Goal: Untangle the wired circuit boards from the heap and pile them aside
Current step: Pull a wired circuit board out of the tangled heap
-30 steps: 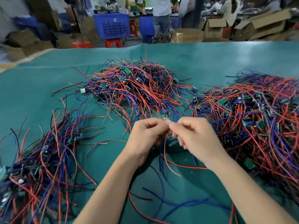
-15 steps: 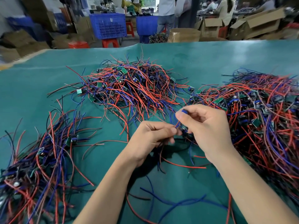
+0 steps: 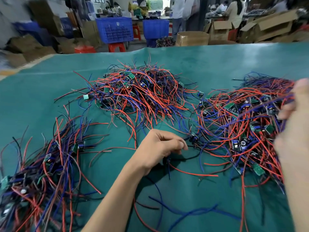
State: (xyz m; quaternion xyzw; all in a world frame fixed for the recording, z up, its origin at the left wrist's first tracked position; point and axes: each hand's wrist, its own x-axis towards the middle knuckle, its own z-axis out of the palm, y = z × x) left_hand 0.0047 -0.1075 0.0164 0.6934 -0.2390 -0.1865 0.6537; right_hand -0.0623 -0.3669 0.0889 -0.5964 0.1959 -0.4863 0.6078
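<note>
**One board mid-extraction, most of the heap left**

Left hand (image 3: 160,148) sits low at centre on the table, fingers curled, pinching thin dark wires just beside a small circuit board (image 3: 194,138) at the near edge of the right heap (image 3: 237,124). Right hand (image 3: 291,131) is raised at the right edge and badly blurred; a blue lead (image 3: 260,107) runs taut toward its fingers, so it looks to be pulling that lead, but I cannot tell the grip for sure.

Progress, as I judge it: early to middle. The bundle at lower left (image 3: 41,173) looks like the sorted pile (wires lie roughly parallel, fanned one way), though I can't confirm that. Two knotted heaps remain: the right one being worked and a centre heap (image 3: 138,94) farther back, well apart from the hands. A few loose leads (image 3: 192,174) lie on the mat near the forearms.

Materials: thin, flexible insulated wires in red, blue and black, looping and springy, so they snag easily. Boards are small green rectangles with dark round components, rigid and light. The green mat (image 3: 234,64) is smooth with a slight sheen, wrinkled at the far edge.

Beyond the table: blue crates (image 3: 115,29), cardboard boxes (image 3: 192,38), red stools, people standing (blurred).
</note>
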